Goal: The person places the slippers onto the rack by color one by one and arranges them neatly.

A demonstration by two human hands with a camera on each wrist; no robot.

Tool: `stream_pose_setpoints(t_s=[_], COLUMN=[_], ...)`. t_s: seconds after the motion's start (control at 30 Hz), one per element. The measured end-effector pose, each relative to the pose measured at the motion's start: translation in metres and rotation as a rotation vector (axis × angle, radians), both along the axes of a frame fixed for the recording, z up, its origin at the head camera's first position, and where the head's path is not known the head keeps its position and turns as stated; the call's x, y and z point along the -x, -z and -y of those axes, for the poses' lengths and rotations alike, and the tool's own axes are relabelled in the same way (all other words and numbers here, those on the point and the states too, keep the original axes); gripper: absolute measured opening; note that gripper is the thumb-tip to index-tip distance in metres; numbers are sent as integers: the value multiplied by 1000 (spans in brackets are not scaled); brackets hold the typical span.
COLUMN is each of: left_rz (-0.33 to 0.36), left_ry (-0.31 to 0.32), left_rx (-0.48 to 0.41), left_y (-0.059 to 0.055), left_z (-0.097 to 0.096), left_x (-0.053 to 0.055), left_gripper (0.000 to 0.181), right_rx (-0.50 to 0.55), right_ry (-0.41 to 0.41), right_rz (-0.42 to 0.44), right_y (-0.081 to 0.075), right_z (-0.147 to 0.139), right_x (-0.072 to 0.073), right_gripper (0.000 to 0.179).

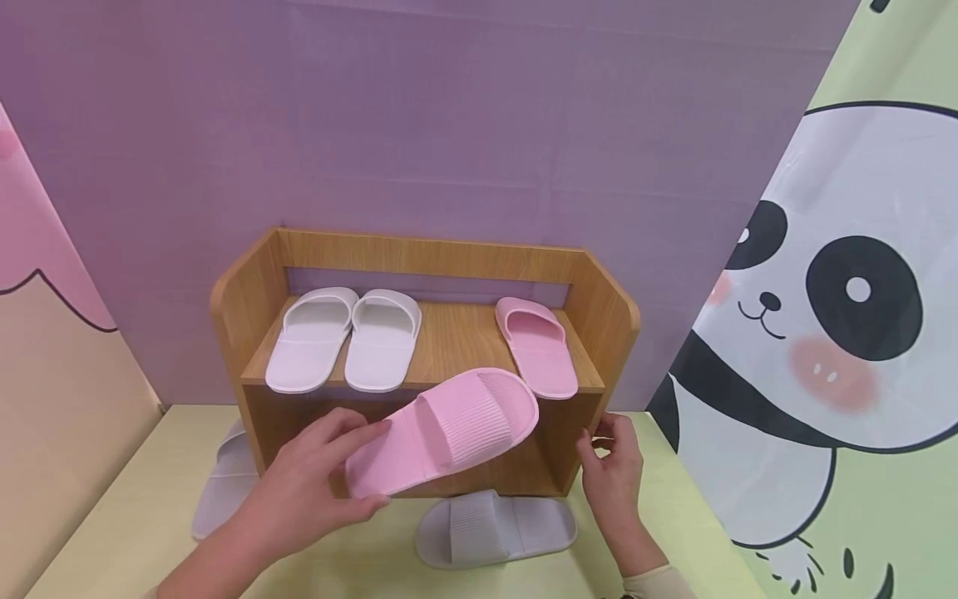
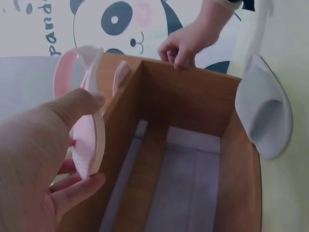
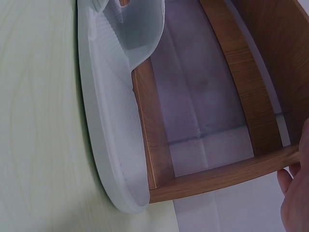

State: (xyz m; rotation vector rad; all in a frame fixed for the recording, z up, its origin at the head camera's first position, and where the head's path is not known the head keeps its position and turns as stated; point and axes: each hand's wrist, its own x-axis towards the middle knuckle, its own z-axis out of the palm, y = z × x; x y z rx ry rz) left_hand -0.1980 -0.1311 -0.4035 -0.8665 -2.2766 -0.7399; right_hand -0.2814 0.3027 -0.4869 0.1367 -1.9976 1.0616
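Observation:
My left hand [image 1: 318,474] pinches a pink slipper [image 1: 441,433] by its heel end, thumb on one face and fingers on the other. The slipper is raised in front of the wooden shoe rack [image 1: 427,256], its toe pointing right. At the rack's right side panel, my right hand [image 1: 614,466] grips the front edge with curled fingers; in the left wrist view this hand [image 2: 190,43] shows at the panel's edge. Another pink slipper [image 1: 540,353] lies on the right of the upper shelf. Two white slippers [image 1: 310,345] sit side by side on its left.
A grey slipper [image 1: 497,528] lies sideways on the pale yellow tabletop [image 1: 135,499] before the rack. Another grey slipper [image 1: 228,482] rests left of the rack, partly behind my left arm. A purple backdrop [image 1: 449,125] stands behind, and a panda-printed panel [image 1: 846,333] on the right.

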Motion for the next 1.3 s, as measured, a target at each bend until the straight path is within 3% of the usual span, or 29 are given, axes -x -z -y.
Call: stream_pose_setpoints(t_s=[0.13, 0.37, 0.7, 1.3], left_rz=[-41, -44, -44, 11], left_ry=[-38, -88, -208, -356], left_rx=[-44, -136, -198, -125], left_y=[-8, -22, -39, -69], left_z=[-8, -26, -54, -96], left_x=[-1, -1, 9, 33], left_gripper=[84, 77, 74, 68], right_rx=[2, 3, 10, 3], right_ry=[-3, -10, -22, -6], right_rz=[-5, -3, -12, 3], right_y=[0, 1, 2, 3], right_z=[0, -1, -2, -2], right_x=[0, 0, 1, 1], right_gripper=[27, 26, 26, 27])
